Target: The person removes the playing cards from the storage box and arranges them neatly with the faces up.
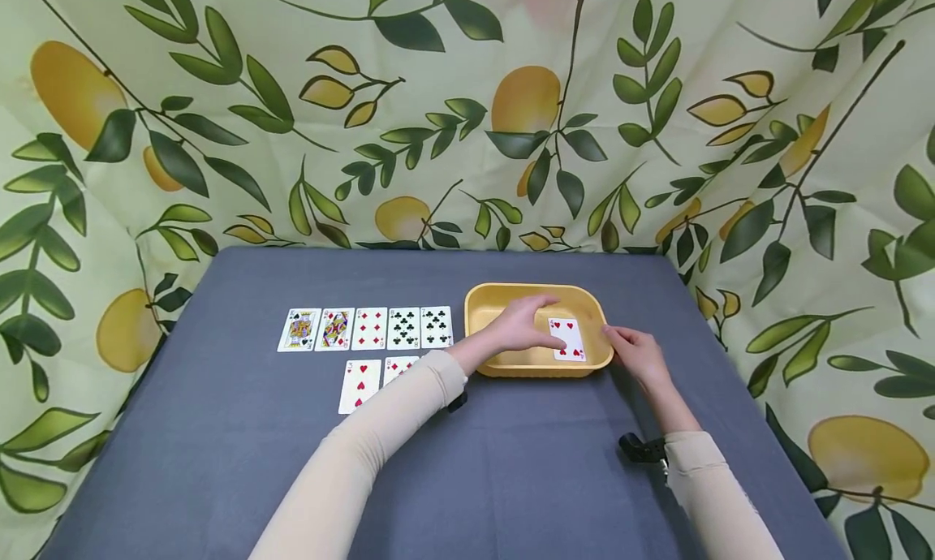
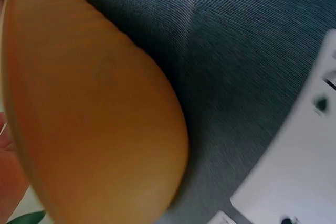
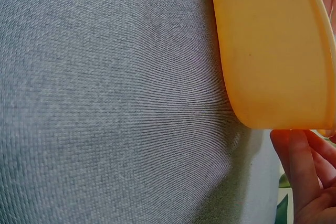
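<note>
A yellow plastic tray (image 1: pixel 536 371) stands on the table, and a playing card with red hearts (image 1: pixel 567 339) lies inside it. My left hand (image 1: pixel 520 323) reaches over the tray's left side, thumb and fingers spread apart; the thumb tip is at the card's left edge, though contact is unclear. At the tray's right end my right hand (image 1: pixel 639 353) pinches the rim with its fingertips. In the right wrist view, those fingers (image 3: pixel 299 156) meet the tray's end wall. The left wrist view shows mostly the tray's outer wall (image 2: pixel 100 103).
Left of the tray, several face-up cards form a row, among them a red diamonds card (image 1: pixel 369 329) and a clubs card (image 1: pixel 436 327). Below lie a three of hearts (image 1: pixel 359 381) and a diamonds card (image 1: pixel 398 367) partly behind my left sleeve. A patterned curtain (image 1: pixel 438 162) hangs behind the grey table.
</note>
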Demonstrator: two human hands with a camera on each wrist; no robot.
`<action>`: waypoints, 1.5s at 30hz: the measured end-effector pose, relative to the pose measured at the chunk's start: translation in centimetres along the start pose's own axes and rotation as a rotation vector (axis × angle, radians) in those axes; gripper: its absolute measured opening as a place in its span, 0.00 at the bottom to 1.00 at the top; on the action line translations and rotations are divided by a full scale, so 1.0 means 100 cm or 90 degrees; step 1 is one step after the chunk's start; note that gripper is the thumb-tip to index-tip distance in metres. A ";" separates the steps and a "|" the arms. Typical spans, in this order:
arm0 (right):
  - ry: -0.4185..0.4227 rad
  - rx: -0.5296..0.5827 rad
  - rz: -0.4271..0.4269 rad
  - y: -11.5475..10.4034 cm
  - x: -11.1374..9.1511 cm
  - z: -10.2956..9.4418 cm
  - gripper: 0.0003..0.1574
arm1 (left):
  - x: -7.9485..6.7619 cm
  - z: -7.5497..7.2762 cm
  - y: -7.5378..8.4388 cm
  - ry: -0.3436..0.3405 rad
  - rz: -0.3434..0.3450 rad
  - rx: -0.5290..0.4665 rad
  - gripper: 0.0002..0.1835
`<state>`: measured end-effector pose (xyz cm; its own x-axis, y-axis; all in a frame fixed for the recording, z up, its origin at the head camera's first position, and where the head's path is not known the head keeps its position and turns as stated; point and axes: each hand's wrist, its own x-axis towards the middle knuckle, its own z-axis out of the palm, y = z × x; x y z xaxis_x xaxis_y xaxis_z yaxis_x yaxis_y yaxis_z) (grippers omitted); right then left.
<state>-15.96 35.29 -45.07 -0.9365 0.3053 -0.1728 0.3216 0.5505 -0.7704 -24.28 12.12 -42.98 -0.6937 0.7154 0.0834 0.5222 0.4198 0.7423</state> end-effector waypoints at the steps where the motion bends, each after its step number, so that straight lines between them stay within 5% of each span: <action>1: -0.001 0.001 -0.001 0.000 0.000 0.000 0.37 | 0.003 0.004 0.000 -0.003 -0.002 0.002 0.43; 10: 0.003 0.002 -0.015 -0.001 0.000 0.002 0.35 | 0.019 0.024 -0.004 -0.029 -0.030 0.048 0.45; 26: -0.008 0.007 0.004 -0.003 0.003 0.006 0.35 | 0.024 0.043 -0.014 -0.053 -0.052 0.175 0.43; 45: -0.002 0.014 0.010 -0.001 0.001 0.000 0.34 | 0.035 0.048 -0.012 -0.065 -0.055 0.176 0.42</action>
<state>-16.04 35.25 -45.01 -0.9318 0.3109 -0.1874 0.3334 0.5289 -0.7805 -24.99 16.82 -46.80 -0.6954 0.7168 -0.0506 0.5879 0.6080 0.5336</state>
